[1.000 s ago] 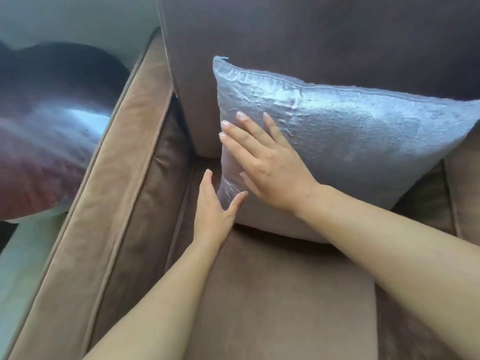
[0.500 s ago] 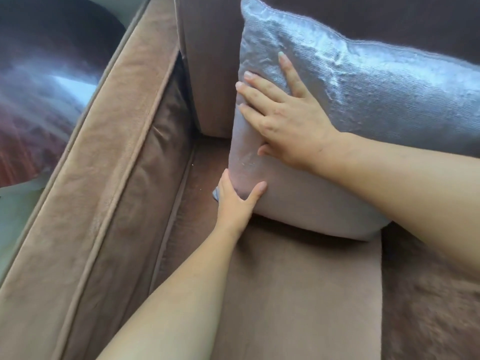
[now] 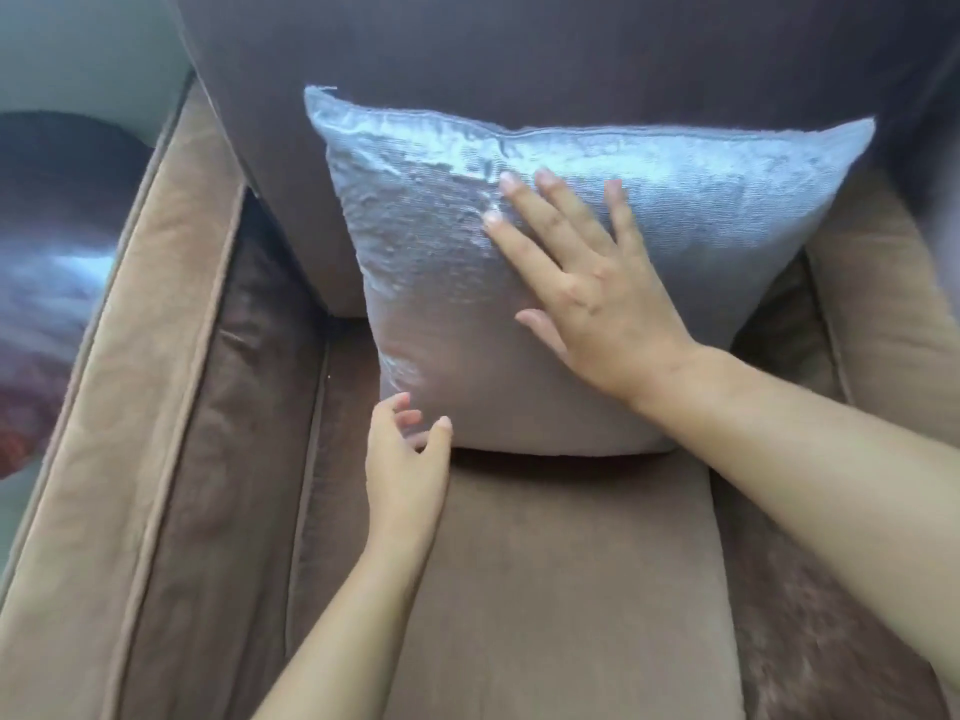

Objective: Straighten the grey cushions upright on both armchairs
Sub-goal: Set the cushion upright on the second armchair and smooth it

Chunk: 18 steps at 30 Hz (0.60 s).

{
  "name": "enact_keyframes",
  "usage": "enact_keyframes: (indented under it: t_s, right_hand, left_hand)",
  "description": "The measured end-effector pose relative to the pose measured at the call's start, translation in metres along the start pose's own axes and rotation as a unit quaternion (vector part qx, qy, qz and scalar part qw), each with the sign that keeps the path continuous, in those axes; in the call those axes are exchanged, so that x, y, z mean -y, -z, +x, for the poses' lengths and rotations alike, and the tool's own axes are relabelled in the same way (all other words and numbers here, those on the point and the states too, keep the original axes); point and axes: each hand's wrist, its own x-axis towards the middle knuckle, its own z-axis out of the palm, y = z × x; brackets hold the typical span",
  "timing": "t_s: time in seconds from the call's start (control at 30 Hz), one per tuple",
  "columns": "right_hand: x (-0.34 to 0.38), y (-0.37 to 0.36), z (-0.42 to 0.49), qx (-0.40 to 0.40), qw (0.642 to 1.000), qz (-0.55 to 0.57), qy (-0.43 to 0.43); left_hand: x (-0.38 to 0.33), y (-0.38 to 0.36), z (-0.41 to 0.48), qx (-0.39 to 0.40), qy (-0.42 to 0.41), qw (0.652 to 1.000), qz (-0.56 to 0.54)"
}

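Pressing flat right hand on cushion.

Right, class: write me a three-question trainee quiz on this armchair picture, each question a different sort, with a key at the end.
1. True or false: the right hand lies flat, fingers spread, on the front face of the grey cushion.
2. Multiple choice: where is the left hand? A) on the armrest B) at the cushion's lower left corner C) on the cushion's top seam
3. Fill in: the cushion stands on the seat and leans against the chair's ____.

Key: 1 true; 2 B; 3 backrest
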Motion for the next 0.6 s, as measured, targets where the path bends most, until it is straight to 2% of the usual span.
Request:
enact_keyframes:
  t_s: [0.07,0.13,0.2,0.27,0.33,0.4,0.43,0.57,0.6]
  right_hand:
    - [-0.018,0.004,-0.028,-0.006,0.996,0.021,-0.089]
    - [-0.035,0.004,-0.055,-0.012,0.984,0.046,-0.174]
    - [-0.051,-0.002,-0.077,-0.031,0.963,0.081,-0.256]
    - [-0.063,-0.012,-0.094,-0.071,0.928,0.142,-0.337]
    - [-0.066,-0.025,-0.112,-0.130,0.863,0.234,-0.429]
    - [-0.059,-0.041,-0.128,-0.150,0.775,0.331,-0.517]
    - [-0.055,-0.050,-0.136,-0.140,0.743,0.364,-0.543]
    - [-0.043,-0.081,-0.152,-0.049,0.683,0.438,-0.582]
    - [-0.041,-0.088,-0.155,-0.024,0.662,0.460,-0.591]
  left_hand:
    - [-0.029,-0.019,-0.025,0.024,-0.110,0.993,0.015]
    - [-0.059,-0.042,-0.037,0.055,-0.239,0.968,0.050]
    - [-0.091,-0.068,-0.040,0.079,-0.369,0.921,0.101]
    - [-0.122,-0.091,-0.039,0.113,-0.459,0.866,0.161]
    - [-0.149,-0.111,-0.036,0.150,-0.528,0.805,0.225]
    - [-0.167,-0.132,-0.028,0.173,-0.599,0.725,0.294]
    - [-0.174,-0.142,-0.021,0.180,-0.633,0.675,0.333]
    - [-0.192,-0.164,0.005,0.191,-0.671,0.462,0.547]
    - [-0.196,-0.164,0.011,0.185,-0.674,0.424,0.576]
